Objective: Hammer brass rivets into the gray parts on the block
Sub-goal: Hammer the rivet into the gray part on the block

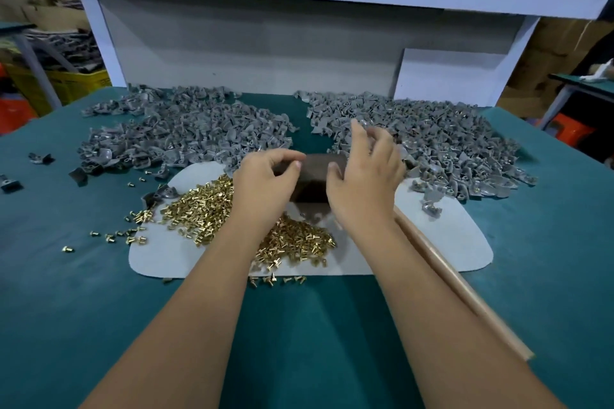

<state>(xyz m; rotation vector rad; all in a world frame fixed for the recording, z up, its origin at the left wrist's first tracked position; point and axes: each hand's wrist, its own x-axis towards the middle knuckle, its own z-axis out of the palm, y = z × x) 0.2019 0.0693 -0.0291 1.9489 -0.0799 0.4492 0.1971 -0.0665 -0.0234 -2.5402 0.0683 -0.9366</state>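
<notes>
Nearest the person, a long pale wooden handle [465, 289] lies on the teal cloth-covered table [66, 309], running from near right up toward the right wrist; its head is hidden, so it is probably the hammer, untouched for now. Beyond it a white rounded mat [156, 256] carries a heap of small brass rivets [206, 206], spread left and near of the hands.

At the mat's far middle stands the dark brown rectangular block [315, 173], its long axis running left to right, between the two hands. The left hand [262, 183] rests at the block's left end, fingers curled over its top edge; whether they pinch a rivet cannot be told. The right hand [362, 173] sits at the right end, thumb against the block, fingers loosely spread and lifted toward the far right.

Farther back lie two piles of gray moulded parts, the left pile [179, 129] and the right pile [445, 146]. The right pile lies just beyond the right hand's fingertips, so that hand is nearer to fetch a part.
</notes>
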